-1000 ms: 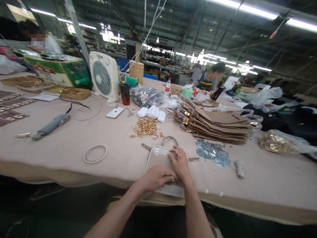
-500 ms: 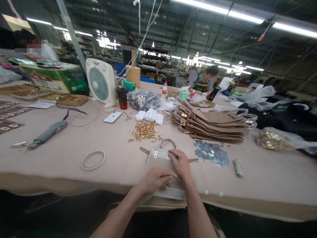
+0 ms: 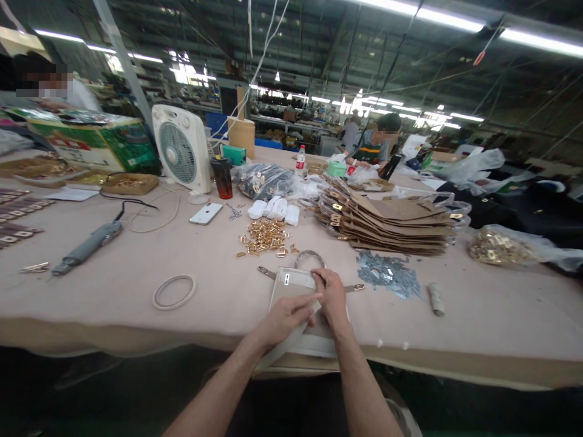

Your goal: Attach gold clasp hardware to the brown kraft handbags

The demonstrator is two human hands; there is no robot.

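Observation:
A flat beige handbag (image 3: 285, 290) lies at the table's front edge. Its curved, wrapped handle (image 3: 310, 254) points away from me, and brown side straps with metal buckles stick out at both sides. My left hand (image 3: 294, 312) is over the bag's middle, closed on a pale edge or flap (image 3: 288, 346) that rises beneath it. Close beside it, my right hand (image 3: 331, 294) rests on the bag's upper right, thumb and fingers drawn together; what they pinch is hidden. A small metal fitting (image 3: 286, 278) shows at the bag's upper left.
Beyond the bag lies a heap of gold hardware (image 3: 264, 237). Grey metal plates (image 3: 387, 274) and stacked brown bag pieces (image 3: 392, 221) are to the right. Leftward are a tape roll (image 3: 173, 292), an electric screwdriver (image 3: 86, 249), a phone (image 3: 206, 213) and a fan (image 3: 180, 149). Other people sit farther off.
My left hand has moved slightly up toward the right one, and the pale flap beneath it now shows raised. The right hand's fingers have drawn together. The view has shifted slightly.

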